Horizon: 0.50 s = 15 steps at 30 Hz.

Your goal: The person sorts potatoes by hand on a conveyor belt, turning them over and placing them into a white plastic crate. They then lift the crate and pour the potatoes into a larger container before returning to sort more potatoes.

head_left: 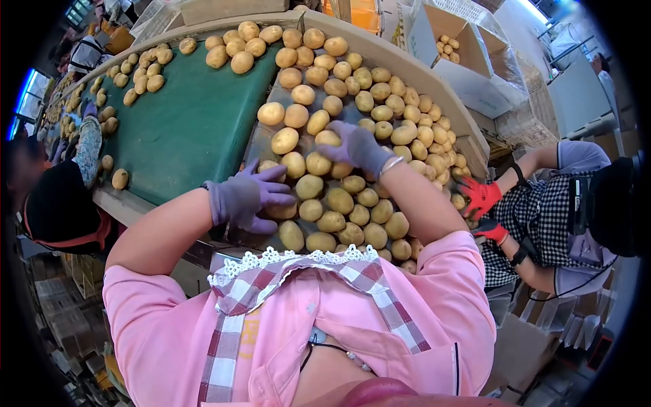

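Observation:
Many potatoes (340, 200) lie loose and close together on the sorting surface in front of me. My left hand (252, 197), in a purple and grey glove, rests at the left edge of the pile. Its fingers are spread over a few potatoes, not wrapped round one. Farther in, my right hand (361, 149), gloved alike, reaches into the middle of the pile. Its thumb and fingers sit on either side of a yellow potato (328, 138); its palm hides what lies beneath.
A green conveyor belt (186, 125) with scattered potatoes runs to the left. Wooden boards (407, 64) edge the surface. At the right, a co-worker's red-gloved hand (480, 197) touches potatoes; another person (64, 203) leans in at the left. A cardboard box (468, 85) stands behind.

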### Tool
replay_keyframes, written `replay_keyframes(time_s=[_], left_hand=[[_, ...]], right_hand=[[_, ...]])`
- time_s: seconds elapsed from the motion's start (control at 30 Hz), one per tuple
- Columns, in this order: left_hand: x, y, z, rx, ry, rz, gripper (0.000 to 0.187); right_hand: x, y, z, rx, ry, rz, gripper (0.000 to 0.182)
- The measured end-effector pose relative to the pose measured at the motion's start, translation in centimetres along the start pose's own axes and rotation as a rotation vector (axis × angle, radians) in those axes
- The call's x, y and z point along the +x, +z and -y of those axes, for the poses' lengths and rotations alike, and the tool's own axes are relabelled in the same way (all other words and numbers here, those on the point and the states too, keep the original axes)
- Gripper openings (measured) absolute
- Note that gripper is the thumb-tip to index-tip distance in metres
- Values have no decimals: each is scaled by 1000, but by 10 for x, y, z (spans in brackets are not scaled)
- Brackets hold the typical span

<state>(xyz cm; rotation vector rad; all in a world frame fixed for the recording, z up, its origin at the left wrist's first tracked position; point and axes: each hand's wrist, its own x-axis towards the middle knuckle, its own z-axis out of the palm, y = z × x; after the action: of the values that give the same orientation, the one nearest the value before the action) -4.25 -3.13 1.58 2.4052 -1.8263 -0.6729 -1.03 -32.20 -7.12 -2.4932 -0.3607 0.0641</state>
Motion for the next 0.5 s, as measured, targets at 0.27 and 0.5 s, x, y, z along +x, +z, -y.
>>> replay_keyframes(time_s=[0.27, 0.5], left_hand=[[-17, -17, -8, -234, -105, -393, 32], [-9, -14, -8, -221, -288, -557, 34]], right_hand=[[-43, -113, -11, -323, -512, -720, 53], [-17, -120, -33, -134, -388, -824, 34]])
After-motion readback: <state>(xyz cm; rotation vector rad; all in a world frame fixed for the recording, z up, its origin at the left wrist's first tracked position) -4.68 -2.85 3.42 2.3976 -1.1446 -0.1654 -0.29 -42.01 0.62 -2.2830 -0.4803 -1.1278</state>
